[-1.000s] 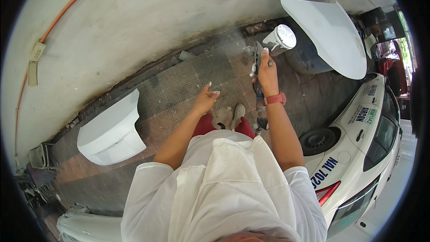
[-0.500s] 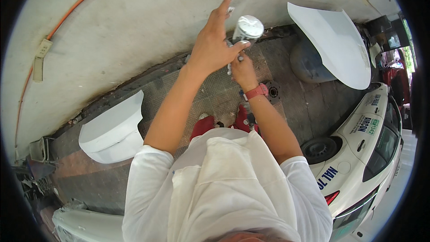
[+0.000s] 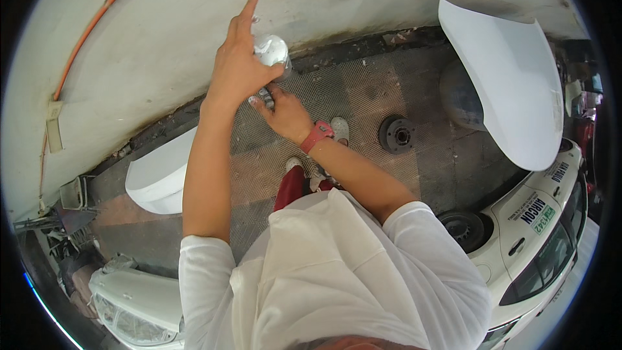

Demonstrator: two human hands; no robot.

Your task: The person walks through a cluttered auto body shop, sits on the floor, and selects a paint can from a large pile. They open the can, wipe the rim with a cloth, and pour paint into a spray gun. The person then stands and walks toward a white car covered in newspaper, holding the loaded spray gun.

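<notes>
My right hand (image 3: 283, 115), with a red watch on its wrist, grips the handle of a paint spray gun (image 3: 265, 96) held up in front of me. The gun's white cup (image 3: 271, 49) sits on top. My left hand (image 3: 238, 70) is raised over the cup, thumb and fingers wrapped on its side and lid, index finger pointing up. Most of the gun's body is hidden between the two hands. My red trousers and shoes show below, on the patterned floor.
A white car hood (image 3: 512, 84) leans against the wall at right, over a dark barrel (image 3: 459, 98). A brake hub (image 3: 396, 134) lies on the floor. A white car (image 3: 538, 233) stands at lower right, white body panels (image 3: 159, 178) at left. An orange cable (image 3: 97, 19) runs along the wall.
Both hands lifted the spray gun up and to the left. My left hand, open and apart a second ago, came onto the cup and now grips it.
</notes>
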